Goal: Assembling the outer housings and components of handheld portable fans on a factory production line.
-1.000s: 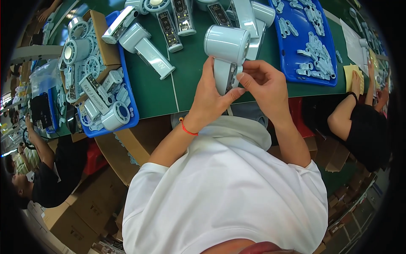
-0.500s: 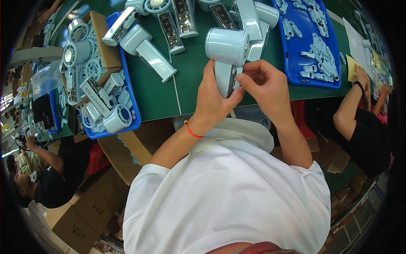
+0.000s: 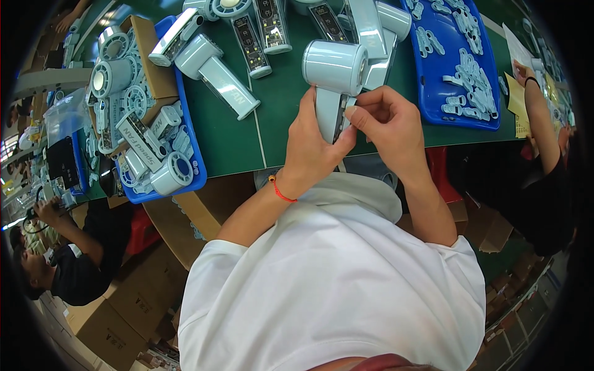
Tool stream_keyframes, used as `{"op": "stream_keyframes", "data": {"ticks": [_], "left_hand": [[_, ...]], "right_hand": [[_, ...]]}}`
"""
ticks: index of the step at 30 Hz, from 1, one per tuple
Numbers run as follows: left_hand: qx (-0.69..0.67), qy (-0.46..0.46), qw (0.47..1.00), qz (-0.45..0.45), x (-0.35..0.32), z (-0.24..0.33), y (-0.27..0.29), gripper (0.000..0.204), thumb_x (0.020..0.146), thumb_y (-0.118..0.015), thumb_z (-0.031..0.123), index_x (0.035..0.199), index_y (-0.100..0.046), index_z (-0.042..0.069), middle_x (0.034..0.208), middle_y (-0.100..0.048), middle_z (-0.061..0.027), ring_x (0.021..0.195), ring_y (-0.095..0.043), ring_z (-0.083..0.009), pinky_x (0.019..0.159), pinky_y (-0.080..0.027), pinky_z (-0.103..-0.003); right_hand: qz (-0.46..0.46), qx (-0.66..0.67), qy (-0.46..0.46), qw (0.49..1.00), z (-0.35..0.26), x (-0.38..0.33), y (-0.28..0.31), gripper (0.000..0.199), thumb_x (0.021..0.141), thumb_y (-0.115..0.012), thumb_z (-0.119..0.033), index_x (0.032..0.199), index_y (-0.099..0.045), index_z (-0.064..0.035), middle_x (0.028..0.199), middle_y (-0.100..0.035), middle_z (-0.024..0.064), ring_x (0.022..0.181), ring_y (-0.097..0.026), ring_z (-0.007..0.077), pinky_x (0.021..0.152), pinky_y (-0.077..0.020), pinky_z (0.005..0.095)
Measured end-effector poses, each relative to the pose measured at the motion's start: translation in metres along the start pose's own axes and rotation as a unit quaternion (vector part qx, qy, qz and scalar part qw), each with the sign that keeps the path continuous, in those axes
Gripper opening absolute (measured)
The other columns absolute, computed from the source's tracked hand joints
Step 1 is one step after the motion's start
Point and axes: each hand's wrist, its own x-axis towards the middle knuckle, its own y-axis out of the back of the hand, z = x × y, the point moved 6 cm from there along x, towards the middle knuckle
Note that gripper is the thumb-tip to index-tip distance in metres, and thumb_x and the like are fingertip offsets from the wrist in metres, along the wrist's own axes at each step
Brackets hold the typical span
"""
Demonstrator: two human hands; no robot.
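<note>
Head view: both hands (image 3: 346,139) still gripping pale-blue fan (image 3: 334,74); barely shifted.

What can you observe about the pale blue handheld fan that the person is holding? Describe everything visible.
The handheld fan is pale blue, apparently smooth plastic, with a round drum-shaped head above a straight handle. It stands roughly upright over the green table, head away from the person. One side of the handle looks open, showing dark inner parts. The left hand wraps the handle from the left; the right hand pinches at its open side with its fingertips. Similar fans lie just behind it.
</note>
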Motion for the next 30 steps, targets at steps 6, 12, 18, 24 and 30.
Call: {"op": "stream_keyframes", "data": {"ticks": [6, 12, 18, 24, 30], "left_hand": [[-0.003, 0.021, 0.999, -0.03, 0.006, 0.001, 0.003, 0.061, 0.073, -0.067, 0.018, 0.121, -0.036, -0.006, 0.091, -0.061, -0.0181, 0.076, -0.063, -0.0279, 0.068, -0.05, -0.035], [-0.183, 0.107, 0.972, -0.101, 0.002, -0.012, 0.002, 0.062, 0.074, -0.067, 0.021, 0.12, -0.035, -0.006, 0.087, -0.06, -0.0129, 0.07, -0.058, -0.0155, 0.062, -0.048, -0.029], [-0.088, 0.068, 0.982, -0.15, 0.001, -0.005, -0.001, 0.06, 0.077, -0.064, 0.024, 0.119, -0.032, -0.006, 0.079, -0.061, -0.0133, 0.066, -0.06, -0.0177, 0.059, -0.048, -0.029], [-0.065, 0.023, 0.988, -0.135, 0.001, -0.003, 0.0, 0.056, 0.079, -0.061, 0.023, 0.118, -0.033, -0.005, 0.076, -0.06, -0.0125, 0.065, -0.06, -0.0186, 0.059, -0.048, -0.03], [-0.162, 0.079, 0.971, -0.158, -0.005, -0.014, -0.003, 0.058, 0.079, -0.061, 0.021, 0.121, -0.031, -0.004, 0.094, -0.056, -0.0144, 0.08, -0.056, -0.0176, 0.071, -0.046, -0.03]], "right_hand": [[-0.06, 0.045, -0.032, 0.997, 0.003, 0.013, -0.001, 0.021, 0.078, -0.07, -0.014, 0.087, -0.057, 0.0002, 0.072, -0.062, 0.0033, 0.063, -0.056, 0.006, 0.051, -0.0418, 0.0182], [-0.089, 0.082, 0.024, 0.992, 0.027, 0.003, -0.016, 0.043, 0.086, -0.061, -0.033, 0.11, -0.051, 0.0013, 0.09, -0.061, 0.0056, 0.084, -0.055, 0.0099, 0.071, -0.0433, 0.0222], [-0.146, 0.108, 0.015, 0.983, 0.024, -0.009, -0.019, 0.056, 0.09, -0.052, -0.044, 0.123, -0.049, 0.0015, 0.1, -0.06, 0.0066, 0.092, -0.051, 0.0116, 0.081, -0.041, 0.0262], [-0.127, 0.163, 0.01, 0.978, 0.028, -0.006, -0.02, 0.055, 0.089, -0.054, -0.044, 0.12, -0.052, 0.0018, 0.101, -0.06, 0.0055, 0.091, -0.05, 0.0104, 0.081, -0.0402, 0.0251], [-0.158, 0.248, -0.035, 0.955, 0.038, -0.007, -0.025, 0.062, 0.086, -0.059, -0.044, 0.126, -0.046, 0.0005, 0.115, -0.054, 0.006, 0.103, -0.049, 0.0131, 0.089, -0.0382, 0.0288]]}}
